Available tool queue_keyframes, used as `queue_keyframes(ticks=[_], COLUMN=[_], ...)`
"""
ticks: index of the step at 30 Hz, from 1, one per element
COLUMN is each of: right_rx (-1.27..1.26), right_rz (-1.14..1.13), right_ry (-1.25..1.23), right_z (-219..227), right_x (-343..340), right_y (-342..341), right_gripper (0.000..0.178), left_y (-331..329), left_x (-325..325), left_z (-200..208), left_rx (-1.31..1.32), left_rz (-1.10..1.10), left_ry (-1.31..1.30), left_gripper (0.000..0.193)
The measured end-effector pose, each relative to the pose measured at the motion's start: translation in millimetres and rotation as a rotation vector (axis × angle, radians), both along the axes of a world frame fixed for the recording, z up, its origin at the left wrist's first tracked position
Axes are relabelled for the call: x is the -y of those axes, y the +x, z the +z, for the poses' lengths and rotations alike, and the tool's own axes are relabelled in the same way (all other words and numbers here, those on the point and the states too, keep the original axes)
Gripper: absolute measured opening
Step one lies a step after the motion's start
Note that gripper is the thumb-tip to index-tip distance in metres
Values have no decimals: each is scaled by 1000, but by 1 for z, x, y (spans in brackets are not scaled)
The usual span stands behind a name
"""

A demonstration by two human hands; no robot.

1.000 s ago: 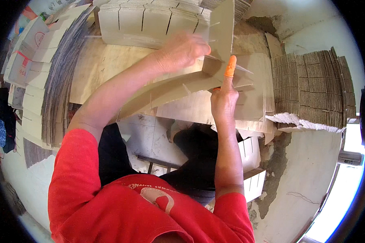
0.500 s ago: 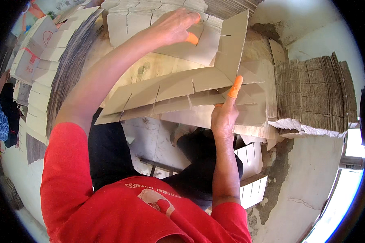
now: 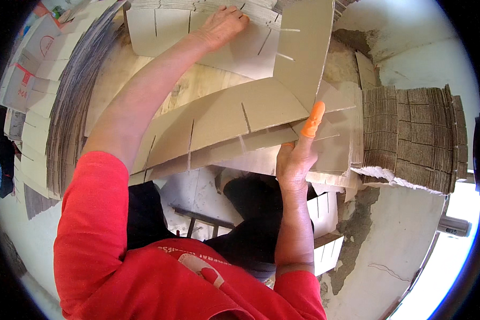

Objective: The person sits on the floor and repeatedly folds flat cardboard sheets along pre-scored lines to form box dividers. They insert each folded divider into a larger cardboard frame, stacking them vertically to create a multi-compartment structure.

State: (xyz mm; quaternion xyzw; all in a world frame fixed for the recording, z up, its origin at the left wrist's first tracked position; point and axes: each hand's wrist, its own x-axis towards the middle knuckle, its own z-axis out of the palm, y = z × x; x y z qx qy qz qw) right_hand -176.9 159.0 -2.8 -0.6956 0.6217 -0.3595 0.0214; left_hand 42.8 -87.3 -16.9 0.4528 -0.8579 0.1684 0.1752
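My left hand (image 3: 225,25) reaches to the far side, its fingers curled over the upper edge of a slotted cardboard strip (image 3: 168,34) at the front of a stack. Its thumb is hidden. At centre right, my right hand (image 3: 294,162) grips the edge of slotted cardboard dividers (image 3: 224,114), with orange finger covers on its raised finger and on the other tip. These dividers spread leftward in overlapping layers. Another slotted cardboard piece (image 3: 302,48) stands up at an angle behind the right hand, meeting them at a corner.
A wooden tabletop (image 3: 168,85) shows between the cardboard pieces. Tall stacks of slotted cardboard stand at the left (image 3: 82,101) and right (image 3: 424,138). A white carton (image 3: 24,80) lies at far left. White slotted pieces (image 3: 328,253) sit low beside my right forearm.
My left hand has moved slightly up and left, and its fingers have closed over the far strip's edge. The dividers' left end has swung nearer me. My right hand has barely moved.
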Motion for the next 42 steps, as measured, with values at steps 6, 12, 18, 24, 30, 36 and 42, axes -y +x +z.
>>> queue_keyframes(ticks=[6, 12, 18, 24, 30, 36, 42], right_rx=[-3, -13, 68, 89, -22, -53, 57], right_rz=[57, 91, 66, -43, -59, 30, -51], right_ry=[-124, -137, 25, 201, 240, 299, 302], right_z=[4, 13, 8, 14, -5, -13, -6], right_x=[0, 2, -1, -5, -1, 2, -7], right_y=[2, 3, 1, 2, -1, 2, 6], right_gripper=[82, 97, 93, 89, 96, 98, 100], left_y=[7, -1, -11, -22, -33, -32, -26], left_x=[-15, -33, -51, -73, -103, -132, -137], left_z=[4, 9, 15, 28, 36, 56, 82], left_rx=[-137, -238, -263, -318, -420, -524, -446], left_rz=[-190, -185, -238, -291, -389, -525, -294], left_ry=[-82, 151, 187, 148, 217, 220, 441], left_gripper=[22, 23, 20, 16, 13, 12, 18])
